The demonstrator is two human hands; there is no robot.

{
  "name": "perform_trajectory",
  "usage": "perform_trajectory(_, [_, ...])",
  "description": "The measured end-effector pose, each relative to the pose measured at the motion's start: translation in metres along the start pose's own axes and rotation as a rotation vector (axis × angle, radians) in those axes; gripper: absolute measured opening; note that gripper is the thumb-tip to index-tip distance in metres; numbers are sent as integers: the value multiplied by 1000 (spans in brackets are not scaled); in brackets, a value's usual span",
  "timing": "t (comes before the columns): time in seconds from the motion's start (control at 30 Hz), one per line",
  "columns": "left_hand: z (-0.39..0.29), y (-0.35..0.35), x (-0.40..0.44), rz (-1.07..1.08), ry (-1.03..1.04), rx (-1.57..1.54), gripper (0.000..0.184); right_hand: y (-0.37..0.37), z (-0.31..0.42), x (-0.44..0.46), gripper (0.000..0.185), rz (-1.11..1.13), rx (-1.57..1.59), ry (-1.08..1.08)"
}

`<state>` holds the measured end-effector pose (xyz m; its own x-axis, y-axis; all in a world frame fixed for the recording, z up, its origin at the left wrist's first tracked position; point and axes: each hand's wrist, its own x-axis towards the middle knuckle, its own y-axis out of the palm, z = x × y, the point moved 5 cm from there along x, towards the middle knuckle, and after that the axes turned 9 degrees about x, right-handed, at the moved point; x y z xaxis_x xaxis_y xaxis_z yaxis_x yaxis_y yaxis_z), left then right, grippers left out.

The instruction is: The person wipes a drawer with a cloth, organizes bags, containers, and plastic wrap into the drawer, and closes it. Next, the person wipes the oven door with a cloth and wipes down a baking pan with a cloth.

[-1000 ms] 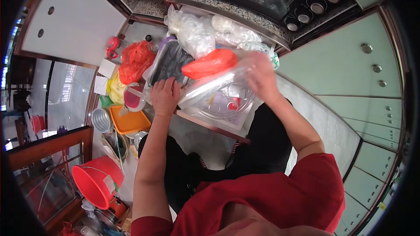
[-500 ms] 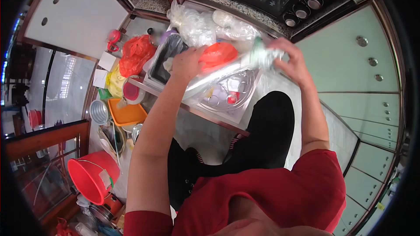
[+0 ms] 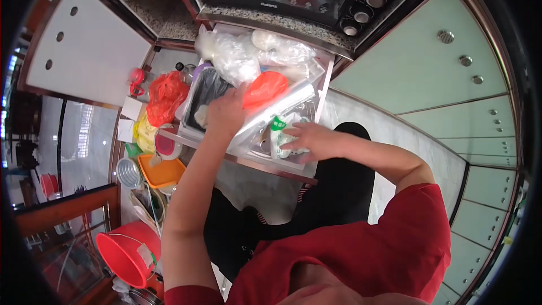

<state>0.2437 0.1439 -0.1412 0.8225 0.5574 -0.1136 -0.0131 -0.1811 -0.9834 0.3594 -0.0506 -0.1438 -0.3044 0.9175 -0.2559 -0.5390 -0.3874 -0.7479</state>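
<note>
In the open drawer (image 3: 307, 170), the green-and-white packet (image 3: 279, 140) lies near 5 o'clock, covered partly by the right hand (image 3: 312, 140), its fingers loosely spread. At 9 o'clock, the left hand (image 3: 227, 112) is placed between the black-lined container (image 3: 208, 91) and the red bag (image 3: 266, 88); whether anything is gripped there cannot be told. Clear bags (image 3: 232, 59) are bunched at 11 o'clock.

Both arms forward, right hand (image 3: 311, 140) spread
</note>
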Motion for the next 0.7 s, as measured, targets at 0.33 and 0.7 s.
perform_trajectory(0.33, [-24, 21, -40, 151, 71, -69, 57, -95, -123, 105, 47, -966, -393, 163])
perform_trajectory(0.7, [-26, 30, -48, 62, 152, -161, 47, -83, -167, 134, 45, -451, 102, 128])
